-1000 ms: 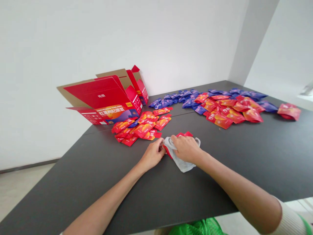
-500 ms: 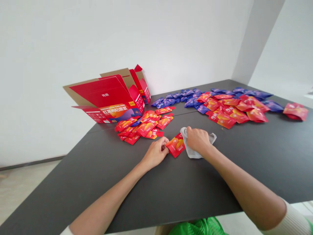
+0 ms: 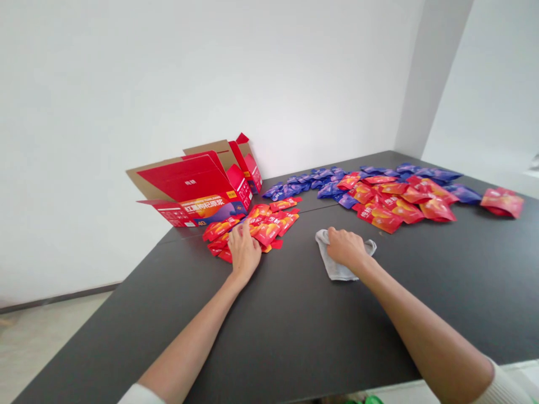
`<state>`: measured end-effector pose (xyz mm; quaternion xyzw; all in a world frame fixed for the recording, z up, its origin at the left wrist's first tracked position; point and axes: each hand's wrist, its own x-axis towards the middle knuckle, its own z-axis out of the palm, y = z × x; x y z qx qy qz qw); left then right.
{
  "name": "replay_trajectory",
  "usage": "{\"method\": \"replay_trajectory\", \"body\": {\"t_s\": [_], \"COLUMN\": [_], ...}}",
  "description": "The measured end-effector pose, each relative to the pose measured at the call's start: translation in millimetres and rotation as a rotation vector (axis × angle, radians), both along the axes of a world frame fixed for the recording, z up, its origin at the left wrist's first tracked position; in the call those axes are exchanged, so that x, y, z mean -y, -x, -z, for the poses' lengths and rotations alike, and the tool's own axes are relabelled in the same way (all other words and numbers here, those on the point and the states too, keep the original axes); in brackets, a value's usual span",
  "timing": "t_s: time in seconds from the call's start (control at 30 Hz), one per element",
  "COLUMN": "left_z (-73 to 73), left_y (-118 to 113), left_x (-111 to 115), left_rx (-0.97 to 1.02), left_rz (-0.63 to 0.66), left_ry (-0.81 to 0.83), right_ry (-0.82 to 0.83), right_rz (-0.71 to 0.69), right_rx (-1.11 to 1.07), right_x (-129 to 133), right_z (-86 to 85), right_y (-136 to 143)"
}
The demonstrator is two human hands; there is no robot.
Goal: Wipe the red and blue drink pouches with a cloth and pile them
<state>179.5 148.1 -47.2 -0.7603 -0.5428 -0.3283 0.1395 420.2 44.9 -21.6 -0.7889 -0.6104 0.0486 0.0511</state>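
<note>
Pale, plain walls (image 3: 236, 73) rise behind a dark grey table (image 3: 290, 331). At left, two red printed cartons, a nearer one (image 3: 210, 206) and a farther one (image 3: 253, 169), stand upright with their flaps open. Just in front of the nearer carton lies the left heap of red pouches (image 3: 268, 225), overlapping one another. The left hand (image 3: 244, 251) rests over the near side of this heap, fingers curved down among the packets; whether it grips one cannot be determined, since the fingertips are hidden. The right hand (image 3: 346, 248) clutches a grey cloth (image 3: 337, 271) against the tabletop, well apart from the left hand. Beyond it lies the right heap of red pouches (image 3: 393, 206), with violet pouches (image 3: 330, 189) spread along the rear. One single red pouch (image 3: 502, 203) lies at far right.
</note>
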Motion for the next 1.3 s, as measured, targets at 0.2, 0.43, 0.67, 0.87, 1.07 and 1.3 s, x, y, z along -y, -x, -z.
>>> {"method": "replay_trajectory", "body": {"t_s": [0.2,0.43,0.67,0.87,1.07,1.3], "left_z": [2.3,11.7,4.1,-20.3,-15.2,9.2], "left_y": [-16.0,-38.8,-62.8,-136.6,-224.6,-273.0], "left_x": [-5.2,-44.3,-48.5,-40.8,-71.2,-83.8], "left_rx": [-0.32,-0.326,-0.238,-0.208,-0.323,-0.341], "left_rz": [0.28,0.173,0.129,0.51,0.588,0.55], "left_ry": [0.107,0.175,0.071,0.054,0.392,0.345], "right_ry": [-0.007,-0.003,-0.005,-0.035,-0.054,-0.121], "right_rz": [-0.042,-0.049,-0.041,-0.081,-0.113,-0.095], "right_rx": [-0.01,-0.047,-0.057,-0.044,-0.053,-0.095], "right_x": [4.1,4.6,3.6,6.5,8.5,2.7], "right_z": [-2.2,-5.5,-6.7,-6.3,-6.1,1.5], "right_y": [0.3,-0.7,-1.8,5.4,7.1,8.1]}}
